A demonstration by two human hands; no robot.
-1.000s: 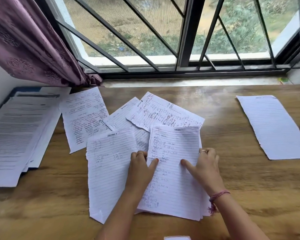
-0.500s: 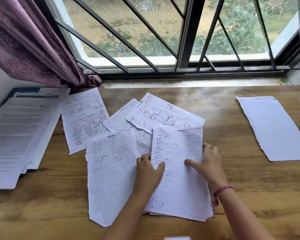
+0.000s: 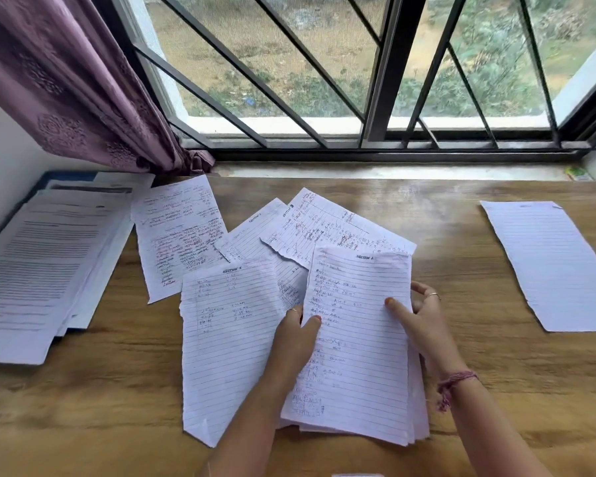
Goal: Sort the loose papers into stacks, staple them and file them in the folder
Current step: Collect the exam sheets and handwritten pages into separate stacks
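Note:
A stack of lined handwritten sheets (image 3: 358, 342) lies in front of me on the wooden desk (image 3: 117, 390). My left hand (image 3: 295, 342) grips its left edge, thumb on top. My right hand (image 3: 418, 320) grips its right edge, thumb pressed on the top sheet, fingers curled around the side. Left of the stack lies a single lined sheet headed "Section 5" (image 3: 227, 339). Behind it, three more handwritten sheets (image 3: 327, 228) fan out, overlapping. A separate sheet with red and blue writing (image 3: 176, 235) lies further left.
A pile of printed pages (image 3: 38, 270) rests on a blue folder (image 3: 59, 175) at the desk's left end, against the wall. A blank-looking lined sheet (image 3: 554, 266) lies at the far right. A purple curtain (image 3: 66, 80) hangs at upper left; a barred window (image 3: 375, 80) runs along the back.
Both hands have slid outward from the top of the stack to its left and right edges, and the stack has shifted slightly right and squared up.

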